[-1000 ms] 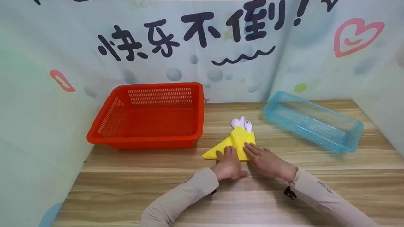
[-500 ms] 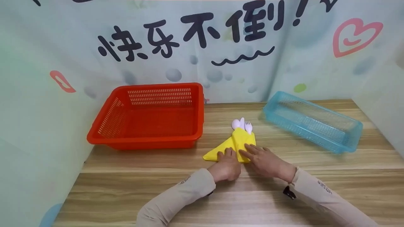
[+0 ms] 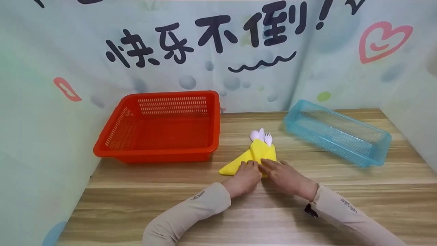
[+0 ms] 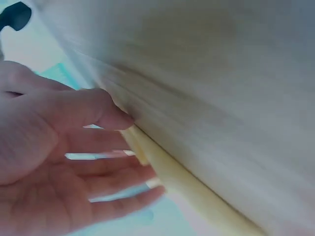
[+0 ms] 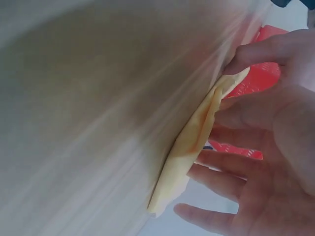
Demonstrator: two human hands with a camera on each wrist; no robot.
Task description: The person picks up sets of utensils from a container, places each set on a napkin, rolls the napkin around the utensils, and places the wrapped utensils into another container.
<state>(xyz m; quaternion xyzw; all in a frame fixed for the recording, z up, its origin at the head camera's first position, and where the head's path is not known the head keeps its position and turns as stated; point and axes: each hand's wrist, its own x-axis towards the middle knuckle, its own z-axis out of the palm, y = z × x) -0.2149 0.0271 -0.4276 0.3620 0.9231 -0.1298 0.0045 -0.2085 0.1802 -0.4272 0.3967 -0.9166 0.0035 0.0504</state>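
Observation:
A folded yellow napkin [image 3: 235, 165] lies on the table with a spoon [image 3: 254, 135], a knife [image 3: 262, 134] and a fork [image 3: 268, 138], all pale lilac, poking out of its far end. My left hand [image 3: 244, 178] pinches its near edge, fingers bent over the top; in the left wrist view the thumb [image 4: 110, 115] meets the cloth's lower edge. Beside it, my right hand [image 3: 285, 177] rests nearly straight fingers on the napkin's right part. The palm and thumb side of the right hand show in the right wrist view. The hands cover much of the near end.
A red plastic basket [image 3: 157, 151] stands at the back left of the wooden table [image 3: 150, 194]. Turned at an angle, a light blue mesh basket [image 3: 336, 145] sits at the back right. A printed curtain [image 3: 164, 78] hangs behind.
The left hand has shifted slightly, and its thumb, earlier stuck out to the right, is now tucked in by the napkin. The right fingers have slid a little nearer and leftward.

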